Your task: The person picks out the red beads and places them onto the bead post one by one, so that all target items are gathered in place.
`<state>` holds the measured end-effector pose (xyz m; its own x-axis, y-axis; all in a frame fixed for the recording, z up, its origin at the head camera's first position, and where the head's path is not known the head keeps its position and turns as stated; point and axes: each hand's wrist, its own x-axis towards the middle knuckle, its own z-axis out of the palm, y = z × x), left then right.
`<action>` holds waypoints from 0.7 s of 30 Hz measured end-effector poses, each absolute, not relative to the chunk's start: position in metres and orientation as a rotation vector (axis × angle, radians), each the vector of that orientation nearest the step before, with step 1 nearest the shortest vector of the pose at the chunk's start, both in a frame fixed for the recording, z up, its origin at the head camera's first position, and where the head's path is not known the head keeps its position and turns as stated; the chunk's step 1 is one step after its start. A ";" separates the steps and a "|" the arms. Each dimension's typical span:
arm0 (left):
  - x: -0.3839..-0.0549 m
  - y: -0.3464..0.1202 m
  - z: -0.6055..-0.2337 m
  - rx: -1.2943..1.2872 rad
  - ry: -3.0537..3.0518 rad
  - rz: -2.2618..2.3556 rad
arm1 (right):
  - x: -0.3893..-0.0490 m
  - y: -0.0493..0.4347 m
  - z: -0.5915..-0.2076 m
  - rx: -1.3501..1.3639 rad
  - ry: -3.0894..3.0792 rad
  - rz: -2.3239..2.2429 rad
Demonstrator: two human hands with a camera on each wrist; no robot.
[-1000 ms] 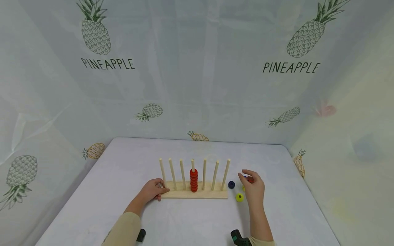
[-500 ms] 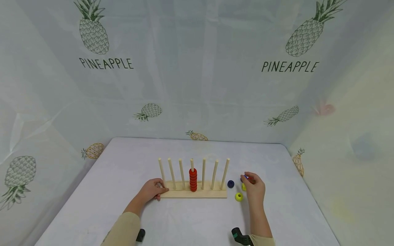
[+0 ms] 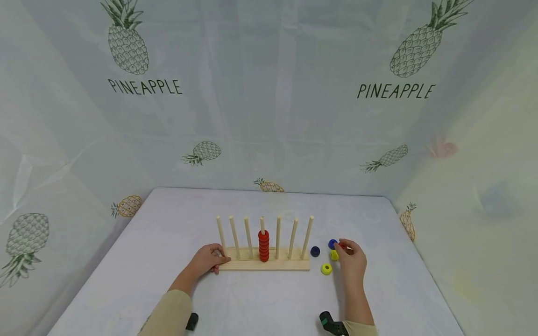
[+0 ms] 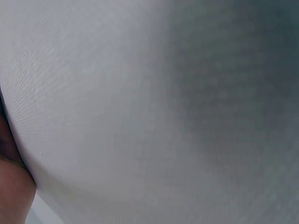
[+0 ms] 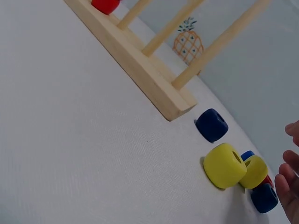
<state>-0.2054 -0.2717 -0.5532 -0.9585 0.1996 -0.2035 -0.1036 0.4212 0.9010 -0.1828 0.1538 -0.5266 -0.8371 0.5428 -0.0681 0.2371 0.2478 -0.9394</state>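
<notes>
My left hand [image 3: 207, 259] grips the left end of a wooden peg rack [image 3: 273, 266], thumb on top of its base. Several red beads [image 3: 264, 246] are stacked on the middle peg; the other pegs are bare. My right hand [image 3: 353, 262] hovers by the loose beads, with a gap between thumb and fingers. A red bead [image 3: 343, 246] shows behind its fingertips. Close by lie a blue bead [image 3: 332, 244] and a yellow bead [image 3: 334, 255]. The left wrist view shows only a bit of hand [image 4: 14, 191] beside blurred pale cloth.
Nearer the rack lie a dark blue bead [image 3: 315, 251] and another yellow bead [image 3: 326, 269]. In the right wrist view, a further dark blue bead [image 5: 264, 198] sits by the fingers. A white-covered table [image 3: 269, 303] carries everything, with a pineapple-print cloth [image 3: 269, 116] behind it.
My right hand has shifted slightly right and lower, uncovering the blue bead and the yellow bead beside it. The left hand keeps its grip on the rack, which stays in place.
</notes>
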 end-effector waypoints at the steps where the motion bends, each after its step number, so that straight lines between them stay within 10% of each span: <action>1: -0.206 -0.272 -0.554 0.084 2.399 1.548 | -0.182 0.155 -0.527 -0.730 -2.256 1.619; 21: -0.206 -0.273 -0.554 0.105 2.376 1.564 | -0.188 0.160 -0.530 -0.754 -2.330 1.548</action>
<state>-0.2061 -0.2732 -0.5537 -0.9542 0.2200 -0.2028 -0.0992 0.4067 0.9082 -0.1878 0.1604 -0.5299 -0.8370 0.5414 -0.0794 0.2830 0.3041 -0.9096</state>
